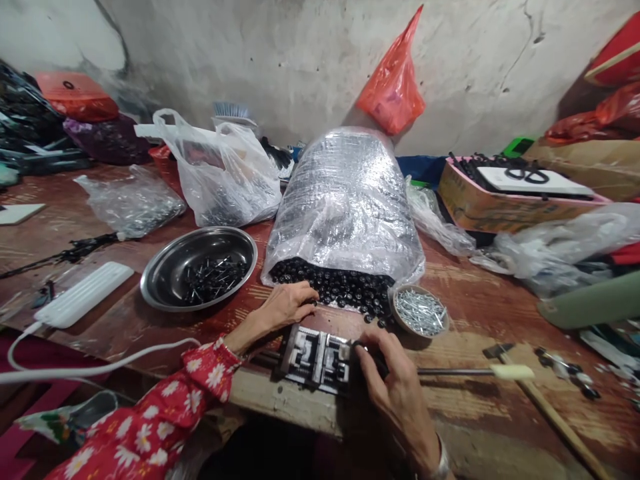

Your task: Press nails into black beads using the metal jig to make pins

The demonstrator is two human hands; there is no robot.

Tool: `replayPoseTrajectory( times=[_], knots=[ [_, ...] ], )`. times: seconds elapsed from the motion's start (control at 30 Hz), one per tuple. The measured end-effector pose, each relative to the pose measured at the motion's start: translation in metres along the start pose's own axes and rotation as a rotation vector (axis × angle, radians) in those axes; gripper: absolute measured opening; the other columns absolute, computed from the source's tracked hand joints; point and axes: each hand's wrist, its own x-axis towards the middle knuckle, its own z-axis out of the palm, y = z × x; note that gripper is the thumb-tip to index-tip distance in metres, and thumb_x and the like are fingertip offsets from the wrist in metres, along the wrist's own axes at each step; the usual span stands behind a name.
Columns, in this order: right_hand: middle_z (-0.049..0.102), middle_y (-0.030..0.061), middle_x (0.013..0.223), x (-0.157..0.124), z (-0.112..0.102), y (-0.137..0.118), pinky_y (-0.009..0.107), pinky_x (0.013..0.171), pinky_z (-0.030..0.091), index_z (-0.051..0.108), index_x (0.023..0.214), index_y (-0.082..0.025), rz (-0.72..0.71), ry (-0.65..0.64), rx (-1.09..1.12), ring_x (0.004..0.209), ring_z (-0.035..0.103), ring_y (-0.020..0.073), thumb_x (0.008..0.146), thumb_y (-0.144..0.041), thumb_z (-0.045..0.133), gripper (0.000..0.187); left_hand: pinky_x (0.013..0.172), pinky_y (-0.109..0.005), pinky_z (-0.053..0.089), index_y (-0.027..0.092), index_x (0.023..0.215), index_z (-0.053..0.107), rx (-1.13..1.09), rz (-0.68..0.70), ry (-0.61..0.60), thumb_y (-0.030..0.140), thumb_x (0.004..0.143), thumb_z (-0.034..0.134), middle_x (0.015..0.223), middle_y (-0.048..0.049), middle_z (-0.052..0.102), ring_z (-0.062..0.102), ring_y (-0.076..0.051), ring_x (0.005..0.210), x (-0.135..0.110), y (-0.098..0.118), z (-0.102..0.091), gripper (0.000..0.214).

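My left hand (287, 307) lies at the edge of a spill of black round beads (333, 290), which pour from the mouth of a silver plastic sack (343, 200). Its fingers curl against the beads, and I cannot tell whether they hold any. My right hand (395, 393) pinches at the right side of a small metal jig (313, 360) on the bench edge. Whatever lies between its fingertips is hidden. Just above that hand stands a small bowl of silver nails (420, 311). A steel bowl (200, 267) of black-headed pins sits left of my left hand.
A wooden-handled hammer (550, 400) and a metal rod with a cream handle (515, 372) lie to the right on the worn wooden bench (450, 313). White plastic bags (220, 177) stand behind the steel bowl. A white corded block (84, 295) lies at the left.
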Motion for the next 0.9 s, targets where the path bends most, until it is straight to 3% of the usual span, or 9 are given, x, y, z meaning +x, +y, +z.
replayPoseTrajectory(
  times=[0.13, 0.23, 0.4, 0.47, 0.63, 0.73, 0.9],
  knots=[
    [0.071, 0.0026, 0.106, -0.004, 0.003, -0.002, 0.037, 0.090, 0.050, 0.062, 0.115, -0.026, -0.088, -0.021, -0.066, 0.099, 0.062, 0.0208, 0.100, -0.018, 0.058, 0.018, 0.072, -0.026, 0.046, 0.021, 0.094, 0.075, -0.006, -0.029, -0.018, 0.020, 0.091, 0.066, 0.090, -0.0032, 0.069, 0.065, -0.017, 0.081, 0.005, 0.003, 0.000, 0.009],
    [0.070, 0.0019, 0.099, -0.006, 0.006, -0.006, 0.036, 0.084, 0.048, 0.062, 0.113, -0.025, -0.119, -0.044, -0.086, 0.091, 0.060, 0.0200, 0.100, -0.015, 0.056, 0.018, 0.074, -0.025, 0.047, 0.020, 0.096, 0.075, -0.041, -0.053, 0.005, 0.018, 0.090, 0.065, 0.091, -0.0027, 0.072, 0.066, -0.017, 0.083, 0.003, 0.010, -0.006, 0.012],
    [0.066, 0.0038, 0.095, -0.007, 0.013, -0.009, 0.037, 0.079, 0.044, 0.061, 0.110, -0.024, -0.108, -0.081, -0.086, 0.089, 0.054, 0.0215, 0.102, -0.015, 0.053, 0.015, 0.065, -0.023, 0.046, 0.019, 0.102, 0.075, -0.335, -0.115, 0.103, 0.020, 0.088, 0.065, 0.078, 0.0008, 0.070, 0.063, -0.013, 0.068, -0.022, 0.032, -0.020, 0.018],
    [0.065, 0.0038, 0.094, -0.007, 0.016, -0.008, 0.038, 0.080, 0.042, 0.062, 0.108, -0.024, -0.098, -0.079, -0.103, 0.089, 0.052, 0.0221, 0.102, -0.016, 0.054, 0.013, 0.070, -0.024, 0.049, 0.019, 0.101, 0.075, -0.399, -0.067, 0.109, 0.019, 0.089, 0.064, 0.084, -0.0010, 0.072, 0.065, -0.013, 0.074, -0.036, 0.042, -0.022, 0.017],
    [0.063, 0.0029, 0.092, -0.008, 0.025, -0.004, 0.038, 0.080, 0.039, 0.062, 0.104, -0.023, -0.085, -0.053, -0.125, 0.089, 0.051, 0.0219, 0.102, -0.019, 0.056, 0.008, 0.087, -0.029, 0.053, 0.020, 0.102, 0.073, -0.337, 0.067, 0.176, 0.018, 0.091, 0.063, 0.104, -0.0066, 0.070, 0.067, -0.018, 0.097, -0.064, 0.053, -0.017, 0.015],
    [0.061, 0.0029, 0.092, -0.008, 0.028, -0.004, 0.037, 0.079, 0.037, 0.063, 0.102, -0.023, -0.073, -0.041, -0.156, 0.088, 0.050, 0.0219, 0.102, -0.019, 0.056, 0.008, 0.086, -0.029, 0.053, 0.020, 0.101, 0.071, -0.297, 0.013, 0.217, 0.019, 0.091, 0.064, 0.108, -0.0071, 0.066, 0.066, -0.018, 0.098, -0.071, 0.055, -0.013, 0.013],
    [0.059, 0.0034, 0.092, -0.007, 0.030, -0.008, 0.038, 0.079, 0.037, 0.062, 0.099, -0.022, -0.026, -0.039, -0.214, 0.089, 0.049, 0.0221, 0.101, -0.019, 0.055, 0.008, 0.078, -0.027, 0.048, 0.020, 0.095, 0.066, -0.268, -0.050, 0.160, 0.015, 0.086, 0.061, 0.103, -0.0035, 0.061, 0.060, -0.015, 0.087, -0.070, 0.060, -0.012, 0.012]
  ],
)
